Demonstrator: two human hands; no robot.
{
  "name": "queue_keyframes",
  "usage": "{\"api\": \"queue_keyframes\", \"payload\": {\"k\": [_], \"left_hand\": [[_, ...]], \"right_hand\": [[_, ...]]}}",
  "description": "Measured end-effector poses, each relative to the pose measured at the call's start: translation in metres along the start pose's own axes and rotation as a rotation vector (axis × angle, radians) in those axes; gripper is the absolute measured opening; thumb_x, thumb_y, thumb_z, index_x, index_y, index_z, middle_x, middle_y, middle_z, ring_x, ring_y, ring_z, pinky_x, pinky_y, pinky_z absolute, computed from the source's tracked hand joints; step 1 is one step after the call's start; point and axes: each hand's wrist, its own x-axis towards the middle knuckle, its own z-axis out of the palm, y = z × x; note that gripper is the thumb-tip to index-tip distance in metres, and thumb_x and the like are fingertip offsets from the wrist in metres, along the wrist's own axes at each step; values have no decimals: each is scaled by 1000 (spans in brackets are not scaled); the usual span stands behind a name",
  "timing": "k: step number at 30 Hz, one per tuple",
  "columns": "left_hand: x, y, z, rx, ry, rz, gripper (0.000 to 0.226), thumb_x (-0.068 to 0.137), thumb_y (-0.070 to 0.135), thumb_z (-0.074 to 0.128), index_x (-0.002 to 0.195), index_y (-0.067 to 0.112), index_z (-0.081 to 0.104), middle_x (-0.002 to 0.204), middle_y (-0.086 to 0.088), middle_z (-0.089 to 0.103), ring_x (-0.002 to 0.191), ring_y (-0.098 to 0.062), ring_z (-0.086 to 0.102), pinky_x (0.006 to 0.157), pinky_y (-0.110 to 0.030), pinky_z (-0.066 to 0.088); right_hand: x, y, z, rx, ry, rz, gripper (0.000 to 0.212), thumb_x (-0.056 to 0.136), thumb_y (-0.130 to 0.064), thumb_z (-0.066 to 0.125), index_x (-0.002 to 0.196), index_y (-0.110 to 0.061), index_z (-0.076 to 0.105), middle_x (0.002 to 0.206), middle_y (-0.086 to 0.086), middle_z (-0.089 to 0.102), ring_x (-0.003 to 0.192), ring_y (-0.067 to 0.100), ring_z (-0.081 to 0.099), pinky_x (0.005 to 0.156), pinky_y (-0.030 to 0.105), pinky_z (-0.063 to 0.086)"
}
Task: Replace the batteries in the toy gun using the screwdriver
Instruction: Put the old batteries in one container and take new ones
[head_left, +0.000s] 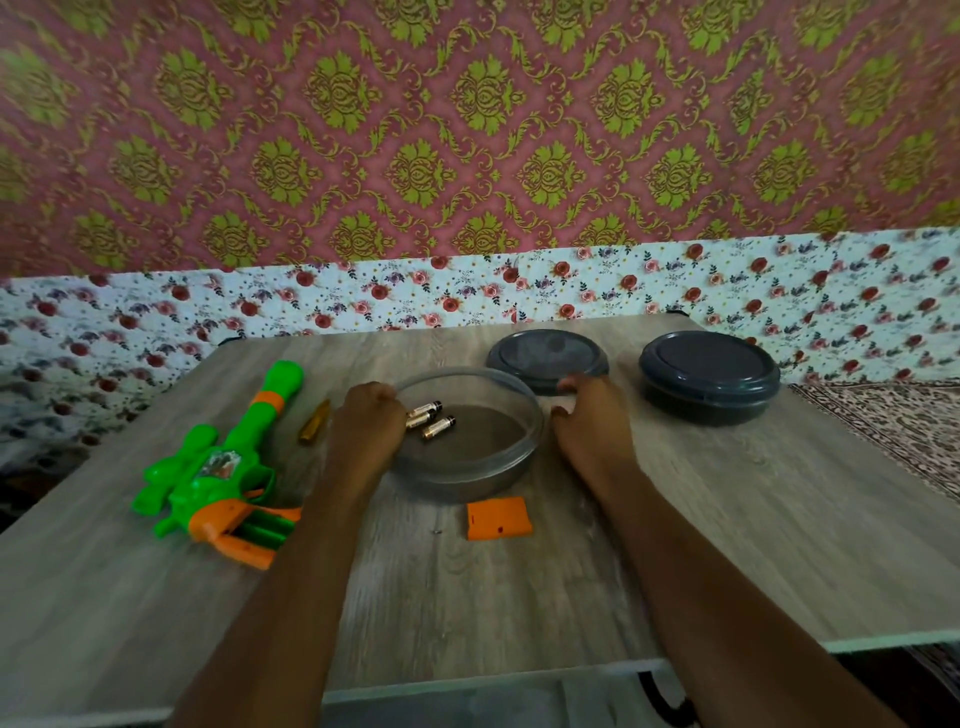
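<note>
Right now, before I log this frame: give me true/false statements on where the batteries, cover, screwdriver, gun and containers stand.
1. Batteries lie in the open container. True.
2. The orange cover is fitted on the toy gun. False: it lies on the table, in front of the open container.
3. The toy gun lies left of the open container. True.
4. The left hand holds the screwdriver. False: the screwdriver lies on the table between the gun and that hand, which is at the open container's rim.
5. The dark container at far right is open. False: its lid is on.
</note>
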Motion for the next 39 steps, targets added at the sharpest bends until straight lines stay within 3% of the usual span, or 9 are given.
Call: {"api": "queue_keyframes", "payload": {"k": [4,7,10,12,16,20,25,30,39], "left_hand": [[-10,0,0,-119,0,-49,38,79,18,60,113,8,73,122,-15,69,106,-32,62,97,-37,49],[-17,-2,1,-187,-9,-48,50,70,29,54,110,4,71,109,-15,70,108,-37,63,96,-45,51],[-18,-7,4,-116,4,-40,57,77,34,69,129,13,66,128,-11,64,117,-31,58,95,-35,44],[-20,-6,7,-111,3,-17,69,73,40,68,136,12,62,137,-12,61,122,-29,56,90,-28,38],[-19,-6,7,-52,0,33,60,85,30,73,140,9,58,144,-14,56,130,-30,51,100,-29,36],[-22,-5,7,-40,3,33,59,89,29,70,143,11,55,146,-12,54,132,-28,50,95,-26,33],[-23,-5,6,-74,14,48,55,89,27,69,141,13,57,143,-10,57,128,-28,52,93,-30,37],[-24,-5,6,-135,9,57,51,91,19,65,141,19,54,142,-5,57,118,-21,54,88,-26,33],[-25,-4,6,-149,34,34,55,100,12,51,152,21,39,152,-8,48,122,-19,52,80,-23,37]], "right_hand": [[27,-5,-3,-293,-130,-145,34,94,-13,66,128,-14,64,130,13,64,112,30,65,93,40,55],[49,-9,-6,-456,-255,-223,46,97,-23,65,140,-15,55,148,16,50,133,34,52,108,45,46],[69,-7,-2,-532,-351,-232,56,98,-36,63,149,-18,47,160,16,36,148,36,34,120,50,34],[75,-3,3,-557,-424,-224,49,101,-36,59,146,-19,51,155,17,44,141,36,43,116,48,38],[72,-3,6,-616,-393,-247,36,103,-36,54,136,-24,58,142,13,56,126,33,57,104,44,46],[72,-1,5,-706,-405,-306,45,103,-41,52,144,-25,47,152,12,43,143,35,38,116,55,31],[73,-10,4,-678,-514,-393,39,107,-36,45,144,-22,47,150,8,51,133,29,52,111,41,39],[74,-18,-6,-702,-477,-455,39,100,-37,59,134,-20,55,138,11,60,123,30,59,103,41,47],[70,-28,-7,-808,-452,-463,43,97,-41,65,132,-17,61,137,12,61,124,30,60,104,39,48]]}}
